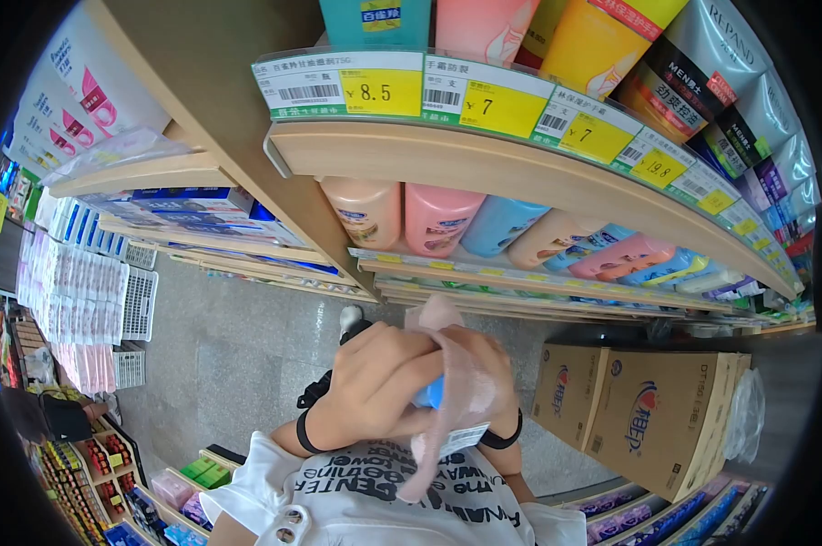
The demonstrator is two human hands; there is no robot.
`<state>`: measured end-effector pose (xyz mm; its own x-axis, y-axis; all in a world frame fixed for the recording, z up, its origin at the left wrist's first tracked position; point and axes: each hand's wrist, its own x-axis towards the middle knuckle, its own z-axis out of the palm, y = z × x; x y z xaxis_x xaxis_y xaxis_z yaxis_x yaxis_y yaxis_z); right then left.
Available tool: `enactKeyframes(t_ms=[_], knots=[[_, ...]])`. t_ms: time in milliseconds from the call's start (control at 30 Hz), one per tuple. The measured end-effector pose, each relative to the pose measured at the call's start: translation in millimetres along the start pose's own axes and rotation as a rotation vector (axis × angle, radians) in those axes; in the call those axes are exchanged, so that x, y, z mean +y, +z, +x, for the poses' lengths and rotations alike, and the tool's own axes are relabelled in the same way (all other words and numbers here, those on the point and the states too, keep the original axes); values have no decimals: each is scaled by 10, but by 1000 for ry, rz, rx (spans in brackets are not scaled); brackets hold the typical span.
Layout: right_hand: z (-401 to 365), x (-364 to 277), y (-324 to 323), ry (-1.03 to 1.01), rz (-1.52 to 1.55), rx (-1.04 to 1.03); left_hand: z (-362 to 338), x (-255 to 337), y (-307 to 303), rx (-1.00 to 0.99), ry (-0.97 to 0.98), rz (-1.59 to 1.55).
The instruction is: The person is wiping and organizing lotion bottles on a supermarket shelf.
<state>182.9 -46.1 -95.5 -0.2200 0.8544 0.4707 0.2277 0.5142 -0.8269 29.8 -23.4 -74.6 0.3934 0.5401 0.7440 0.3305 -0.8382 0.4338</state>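
Close to my chest, both hands meet over a small blue item, only a sliver of which shows. My left hand, with a black band at the wrist, wraps around it from the left. A pink cloth drapes over the item and hangs down past my white printed shirt. My right hand lies mostly under the cloth and grips it against the item. A white label shows at the cloth's lower edge.
A wooden shelf with yellow price tags stands right in front. Pink, peach and blue bottles fill the row below. Cardboard boxes stand on the floor to the right. White baskets and stacked packs are at far left.
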Motion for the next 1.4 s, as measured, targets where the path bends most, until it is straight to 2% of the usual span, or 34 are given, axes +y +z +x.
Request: enactKeyframes(t_ms=[33,100,133,267,333,433,467,500,567,633,667,733,800,833,867,967,1167,1267,1333,1400], knots=[[-5,26,17,3,15,1,-15,13,8,-1,3,-4],[-19,84,78,-13,34,10,-47,45,14,122,-180,-58],[-31,119,107,-30,56,15,-10,-21,-88,-13,-140,-153],[-203,304,176,-82,68,38,-78,-28,34,40,-155,-323],[-256,371,135,11,187,-177,-93,-23,87,109,-128,-474],[-317,348,134,-10,252,-51,-92,-41,142,111,-53,-482],[-321,303,154,-23,262,3,-127,-2,170,180,-152,-571],[-317,280,185,-31,278,43,-109,-22,131,180,-152,-571],[-330,234,220,-45,293,99,-26,-73,-7,-146,-19,-371],[-333,226,231,-53,298,108,49,-21,-77,-173,23,-326],[-335,227,233,-29,349,43,64,-8,-93,-200,67,-282],[-330,256,244,-5,400,-20,26,8,-99,-204,25,-312],[-299,332,263,-182,372,-143,26,9,-123,-206,-16,-341],[-296,321,270,-182,373,-142,50,6,-151,-263,-74,-418],[-290,296,276,-185,280,-97,60,5,-170,-319,-133,-495],[-256,215,297,-172,121,-5,-1,-1,-169,-277,-206,-622],[-131,14,332,-69,118,92,5,-28,-192,-307,-116,-496],[-121,-10,319,-32,117,130,33,15,-262,-367,-159,-469],[-132,67,314,-248,56,201,46,24,-275,-392,-150,-446],[-145,62,273,-248,-8,170,81,34,-299,-419,-139,-424]])
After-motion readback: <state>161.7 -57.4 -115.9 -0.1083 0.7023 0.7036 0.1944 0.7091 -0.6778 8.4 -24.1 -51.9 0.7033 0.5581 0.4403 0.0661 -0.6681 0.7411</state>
